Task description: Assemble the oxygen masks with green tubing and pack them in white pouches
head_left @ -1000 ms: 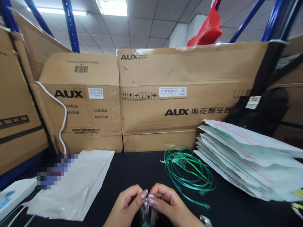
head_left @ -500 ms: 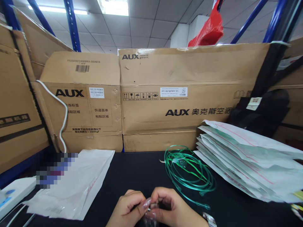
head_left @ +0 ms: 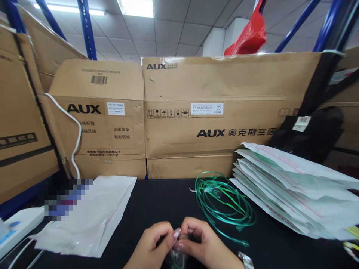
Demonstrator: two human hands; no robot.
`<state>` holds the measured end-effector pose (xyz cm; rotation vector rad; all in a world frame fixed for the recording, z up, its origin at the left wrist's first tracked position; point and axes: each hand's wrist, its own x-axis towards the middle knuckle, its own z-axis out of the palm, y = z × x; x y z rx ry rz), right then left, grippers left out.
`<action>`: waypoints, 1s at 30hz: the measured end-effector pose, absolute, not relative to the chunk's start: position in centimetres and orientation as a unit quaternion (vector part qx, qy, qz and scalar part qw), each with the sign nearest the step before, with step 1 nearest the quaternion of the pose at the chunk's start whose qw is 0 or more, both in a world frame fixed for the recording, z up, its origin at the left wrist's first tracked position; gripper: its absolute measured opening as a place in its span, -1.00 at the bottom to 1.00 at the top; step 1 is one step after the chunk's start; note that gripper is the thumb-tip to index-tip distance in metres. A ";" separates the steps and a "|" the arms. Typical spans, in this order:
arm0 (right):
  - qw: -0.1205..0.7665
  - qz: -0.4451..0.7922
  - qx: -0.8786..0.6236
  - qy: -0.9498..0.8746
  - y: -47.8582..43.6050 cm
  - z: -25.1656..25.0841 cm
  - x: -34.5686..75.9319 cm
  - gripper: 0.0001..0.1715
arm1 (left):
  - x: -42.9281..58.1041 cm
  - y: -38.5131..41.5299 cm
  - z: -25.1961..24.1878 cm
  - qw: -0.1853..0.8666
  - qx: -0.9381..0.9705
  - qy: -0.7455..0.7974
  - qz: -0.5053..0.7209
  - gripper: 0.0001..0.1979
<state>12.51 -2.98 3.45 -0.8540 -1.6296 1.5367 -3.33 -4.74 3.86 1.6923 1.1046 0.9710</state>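
At the bottom centre, my left hand [head_left: 155, 241] and my right hand [head_left: 202, 239] meet at the fingertips. Both are closed, thumbs and fingers pinching a clear, shiny plastic piece [head_left: 177, 258] that hangs below them. Fingers cover its upper part, and its exact kind cannot be made out. A silver band [head_left: 245, 258] circles my right wrist. Beyond my right hand lies a loose coil of clear green tubing [head_left: 215, 191] with bright green strands among it. One tube end points toward my right wrist, apart from it.
A black tabletop [head_left: 165, 201] carries a white mailer bag [head_left: 92, 216] on the left and a stack of white mailers [head_left: 291, 190] on the right. Far left sits a white device [head_left: 22, 228] with cords. AUX cardboard panels [head_left: 174, 145] wall the back.
Both hands have risen slightly, still pinching together. More of the clear plastic shows beneath them. A small white bit between the fingertips no longer shows. The tubing and mailers stay put.
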 end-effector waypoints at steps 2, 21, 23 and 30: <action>0.360 0.611 -0.317 -0.630 -3.0 3.6 12.5 -0.66 | -3.4 -4.7 4.5 0.487 0.655 0.439 0.376 -0.59; 0.349 0.696 -0.275 -0.564 -4.0 4.6 12.5 -0.67 | -2.9 -4.9 3.8 0.613 0.563 0.365 0.417 -0.57; 0.358 0.671 -0.289 -0.582 -4.1 4.7 12.6 -0.68 | -2.9 -4.6 3.3 0.637 0.543 0.359 0.412 -0.56; 0.376 0.626 -0.311 -0.608 -3.5 4.0 12.4 -0.77 | -3.0 -4.5 3.1 0.467 0.614 0.468 0.432 -0.58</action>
